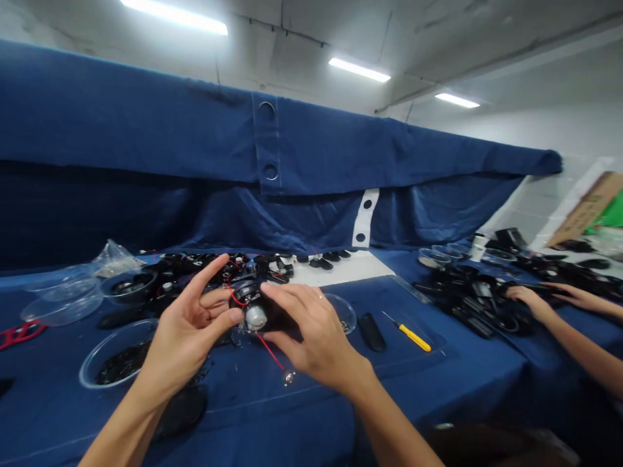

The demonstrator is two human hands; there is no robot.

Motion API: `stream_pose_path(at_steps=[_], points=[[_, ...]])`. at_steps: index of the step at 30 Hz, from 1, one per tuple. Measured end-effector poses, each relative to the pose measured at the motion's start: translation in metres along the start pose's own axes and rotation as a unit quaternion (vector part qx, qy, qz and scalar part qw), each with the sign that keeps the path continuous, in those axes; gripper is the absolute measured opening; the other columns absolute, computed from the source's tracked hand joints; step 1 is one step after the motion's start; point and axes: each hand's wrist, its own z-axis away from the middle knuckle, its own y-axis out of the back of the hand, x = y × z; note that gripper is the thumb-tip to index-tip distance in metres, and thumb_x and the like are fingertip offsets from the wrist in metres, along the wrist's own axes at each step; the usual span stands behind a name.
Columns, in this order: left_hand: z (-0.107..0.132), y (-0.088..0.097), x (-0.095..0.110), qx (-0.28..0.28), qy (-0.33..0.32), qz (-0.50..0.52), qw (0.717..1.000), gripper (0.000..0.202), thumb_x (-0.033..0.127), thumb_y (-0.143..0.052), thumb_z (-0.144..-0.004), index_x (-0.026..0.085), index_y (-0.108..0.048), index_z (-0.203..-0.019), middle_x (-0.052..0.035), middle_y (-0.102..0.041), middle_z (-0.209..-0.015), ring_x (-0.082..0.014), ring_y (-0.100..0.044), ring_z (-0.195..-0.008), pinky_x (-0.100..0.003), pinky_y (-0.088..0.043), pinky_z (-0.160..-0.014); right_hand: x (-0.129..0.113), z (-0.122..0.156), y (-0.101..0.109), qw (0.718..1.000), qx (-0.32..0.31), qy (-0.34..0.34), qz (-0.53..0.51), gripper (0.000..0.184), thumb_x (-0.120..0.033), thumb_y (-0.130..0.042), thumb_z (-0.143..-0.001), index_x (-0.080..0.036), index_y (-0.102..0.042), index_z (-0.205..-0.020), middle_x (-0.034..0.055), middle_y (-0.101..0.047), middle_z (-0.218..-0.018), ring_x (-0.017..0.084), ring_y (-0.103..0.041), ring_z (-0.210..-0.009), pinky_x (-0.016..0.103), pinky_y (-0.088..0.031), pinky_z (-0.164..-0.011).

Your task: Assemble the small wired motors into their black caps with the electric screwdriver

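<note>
Both my hands meet above the blue-covered table (438, 389) on a small black part with a silver motor (255, 316) and red wires. My left hand (187, 331) pinches the part with thumb and middle fingers, its index finger stretched out. My right hand (311, 334) grips the part's right side, fingers curled over it. A red wire hangs down to a small metal end (289, 377).
A clear bowl of black parts (114, 360) sits at my left, more bowls (61, 305) and a pile of black parts (195, 269) behind. A yellow-handled screwdriver (413, 336) and black piece (372, 332) lie right. Another person's hands (530, 299) work in a parts pile (477, 295).
</note>
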Motion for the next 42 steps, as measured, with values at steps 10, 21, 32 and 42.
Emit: stream_pose_path(at_steps=[10,21,32,42], points=[[0.005,-0.010,0.012,0.062,-0.001,-0.098,0.993,0.077,0.044,-0.094,-0.067,0.043,-0.067,-0.139,0.0045,-0.080,-0.090,-0.0232,-0.076,-0.085,-0.034,-0.070,-0.079,-0.017,-0.001,0.014,1.000,0.003,-0.025,-0.001,0.062,-0.032,-0.066,-0.096,-0.030,-0.043,-0.154,0.0038,-0.065,-0.144,0.022,-0.063,-0.127,0.040,-0.046,-0.116],[0.078,0.007,-0.045,0.019,-0.135,-0.436,0.890,0.063,0.046,-0.077,-0.088,0.035,-0.059,-0.147,-0.0091,-0.081,-0.117,-0.0337,-0.079,-0.097,-0.049,-0.064,-0.089,0.014,0.048,-0.037,0.881,0.163,-0.356,-0.267,0.057,-0.034,-0.082,-0.077,-0.021,-0.055,-0.126,0.0088,-0.074,-0.119,0.024,-0.071,-0.111,0.043,-0.054,-0.104],[0.073,0.101,-0.054,0.243,0.018,-0.599,0.763,0.109,0.066,-0.056,-0.094,0.001,-0.007,-0.166,-0.0372,-0.011,-0.171,-0.0577,-0.015,-0.156,-0.087,-0.022,-0.112,0.021,0.075,-0.063,0.862,0.221,-0.414,-0.194,0.061,-0.034,-0.084,-0.074,-0.024,-0.058,-0.129,0.0079,-0.075,-0.119,0.027,-0.073,-0.109,0.045,-0.055,-0.102],[0.067,0.111,-0.079,0.225,0.023,-0.573,0.787,0.106,0.070,-0.055,-0.092,0.004,-0.017,-0.165,-0.0359,-0.014,-0.171,-0.0483,-0.012,-0.161,-0.080,-0.016,-0.118,0.023,0.082,-0.066,0.867,0.201,-0.406,-0.207,0.061,-0.034,-0.085,-0.076,-0.025,-0.059,-0.130,0.0072,-0.076,-0.119,0.027,-0.073,-0.109,0.045,-0.056,-0.102]])
